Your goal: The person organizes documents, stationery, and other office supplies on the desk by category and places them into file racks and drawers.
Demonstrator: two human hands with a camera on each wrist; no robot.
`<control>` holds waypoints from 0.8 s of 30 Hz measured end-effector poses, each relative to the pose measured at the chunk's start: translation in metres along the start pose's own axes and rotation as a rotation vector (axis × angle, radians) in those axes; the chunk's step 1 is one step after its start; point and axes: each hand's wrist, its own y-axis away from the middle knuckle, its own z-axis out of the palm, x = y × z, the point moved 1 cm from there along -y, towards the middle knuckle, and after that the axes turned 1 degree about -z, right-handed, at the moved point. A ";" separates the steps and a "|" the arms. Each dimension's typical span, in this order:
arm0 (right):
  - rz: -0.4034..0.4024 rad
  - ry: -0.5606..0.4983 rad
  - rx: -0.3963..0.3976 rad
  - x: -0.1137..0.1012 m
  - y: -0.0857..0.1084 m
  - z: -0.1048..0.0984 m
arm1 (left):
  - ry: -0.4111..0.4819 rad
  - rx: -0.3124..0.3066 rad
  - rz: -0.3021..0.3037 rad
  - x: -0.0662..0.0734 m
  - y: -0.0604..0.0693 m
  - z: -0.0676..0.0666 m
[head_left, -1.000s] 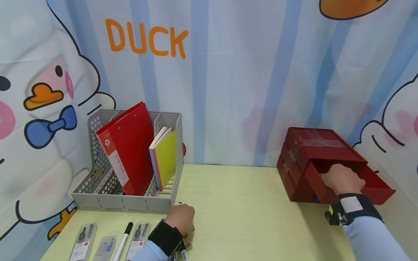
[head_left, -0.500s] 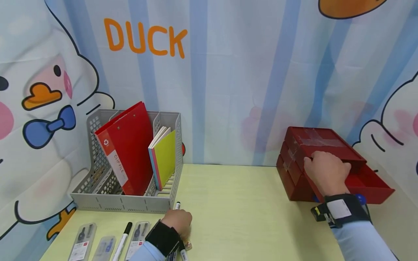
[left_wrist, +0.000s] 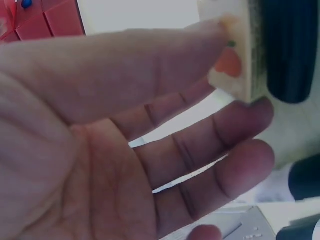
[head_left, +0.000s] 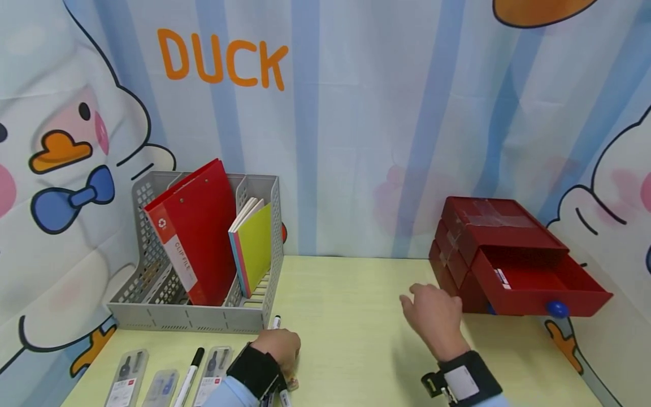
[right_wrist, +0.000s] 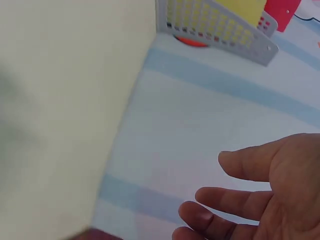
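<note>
My left hand (head_left: 277, 347) is low over the table, in front of the grey organizer. In the left wrist view its thumb and fingers pinch a small cream-coloured block (left_wrist: 240, 75) with an orange fruit print; what kind of thing it is cannot be told. A dark marker cap (left_wrist: 292, 55) shows right beside the block. My right hand (head_left: 434, 316) hovers over the table with relaxed fingers, holding nothing, left of the red drawer box (head_left: 500, 223). One drawer (head_left: 554, 297) with a blue knob stands pulled out, a small white-labelled item (head_left: 502, 278) lying inside.
The grey organizer (head_left: 193, 317) holds a red clip file (head_left: 203, 232) and several notebooks (head_left: 256, 243). On the near left table lie clear plastic cases (head_left: 127, 379) and a black-capped marker (head_left: 189, 376). A duck-print curtain (head_left: 356, 141) hangs behind.
My right hand has come out of the drawer and moved left over the table. The white-labelled item now shows in the drawer. My left hand has barely moved.
</note>
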 end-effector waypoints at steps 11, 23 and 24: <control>0.034 -0.091 -0.173 -0.033 0.045 0.073 | 0.130 0.196 0.187 0.009 -0.013 0.009; 0.046 -0.117 -0.290 -0.045 0.057 0.090 | 0.170 0.110 0.218 0.012 -0.010 0.009; 0.040 -0.123 -0.288 -0.045 0.057 0.090 | 0.149 0.118 0.222 0.013 -0.010 0.009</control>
